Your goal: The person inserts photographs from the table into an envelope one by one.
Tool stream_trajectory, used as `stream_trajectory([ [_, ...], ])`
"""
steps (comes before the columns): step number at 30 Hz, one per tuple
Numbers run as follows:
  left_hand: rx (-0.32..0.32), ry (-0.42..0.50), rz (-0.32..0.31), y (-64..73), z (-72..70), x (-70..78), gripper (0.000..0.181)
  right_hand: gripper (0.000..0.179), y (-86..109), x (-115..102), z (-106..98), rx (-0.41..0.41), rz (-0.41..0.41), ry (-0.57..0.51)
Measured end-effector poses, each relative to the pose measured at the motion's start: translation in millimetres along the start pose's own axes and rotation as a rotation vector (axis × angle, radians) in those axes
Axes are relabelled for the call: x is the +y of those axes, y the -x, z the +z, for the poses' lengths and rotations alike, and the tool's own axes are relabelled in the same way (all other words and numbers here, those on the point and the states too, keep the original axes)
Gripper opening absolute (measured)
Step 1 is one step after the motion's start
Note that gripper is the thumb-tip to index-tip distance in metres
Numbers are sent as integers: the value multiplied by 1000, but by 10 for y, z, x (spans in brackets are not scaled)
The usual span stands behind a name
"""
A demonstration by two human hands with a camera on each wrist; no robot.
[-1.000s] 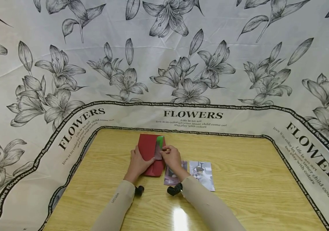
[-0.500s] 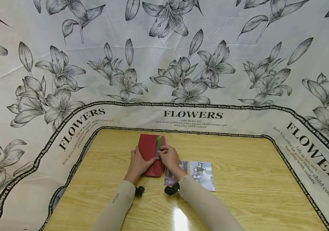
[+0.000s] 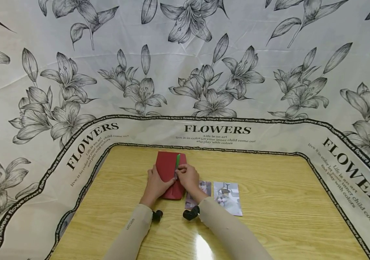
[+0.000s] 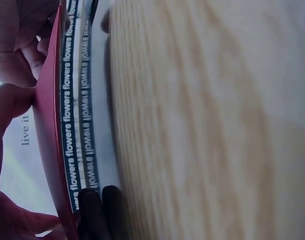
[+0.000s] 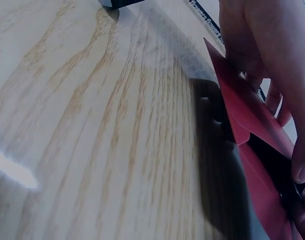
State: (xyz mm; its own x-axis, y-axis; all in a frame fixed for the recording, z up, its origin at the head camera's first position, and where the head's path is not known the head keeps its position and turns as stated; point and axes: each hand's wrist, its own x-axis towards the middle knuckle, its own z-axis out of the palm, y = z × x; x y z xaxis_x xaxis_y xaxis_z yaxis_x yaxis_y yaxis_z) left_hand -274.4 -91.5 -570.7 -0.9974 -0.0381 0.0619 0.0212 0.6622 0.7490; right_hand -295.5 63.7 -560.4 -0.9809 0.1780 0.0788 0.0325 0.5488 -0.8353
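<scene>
A red envelope (image 3: pixel 166 162) is held over the far part of the table by my left hand (image 3: pixel 156 183), thumb on its front and fingers at its left edge. From the envelope's opening on the right shows a thin strip of a card (image 3: pixel 177 160), green at its top; the rest of it is inside. My right hand (image 3: pixel 188 178) pinches that strip between thumb and fingers. The left wrist view shows the envelope (image 4: pixel 47 110) nearly edge-on. In the right wrist view, its open flap (image 5: pixel 232 105) hangs above a dark shadow on the wood.
Just right of the envelope lie two photo prints. One print (image 3: pixel 206 188) is partly under my right wrist; beside it is a paler print (image 3: pixel 227 198) with an animal on it. A flower-patterned cloth (image 3: pixel 217 133) borders the wood-grain table (image 3: pixel 269 180) and rises behind it.
My right hand has moved left, pushing the card further into the envelope, so its visible part has narrowed to a strip. The left hand keeps its hold.
</scene>
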Motion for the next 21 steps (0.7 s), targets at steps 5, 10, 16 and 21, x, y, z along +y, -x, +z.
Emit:
stream_trajectory([
  [5,2,12,0,10,7,4,113,19,-4,10,35,19,-5,18],
  [10,2,19,-2,15,15,-1,113,18,-14,32,60,16,0,14],
  [16,6,12,-10,9,16,-6,114,19,-3,71,43,-2,-15,-40],
  [21,6,4,-17,6,-8,8,114,17,33,116,-18,6,-43,-97],
])
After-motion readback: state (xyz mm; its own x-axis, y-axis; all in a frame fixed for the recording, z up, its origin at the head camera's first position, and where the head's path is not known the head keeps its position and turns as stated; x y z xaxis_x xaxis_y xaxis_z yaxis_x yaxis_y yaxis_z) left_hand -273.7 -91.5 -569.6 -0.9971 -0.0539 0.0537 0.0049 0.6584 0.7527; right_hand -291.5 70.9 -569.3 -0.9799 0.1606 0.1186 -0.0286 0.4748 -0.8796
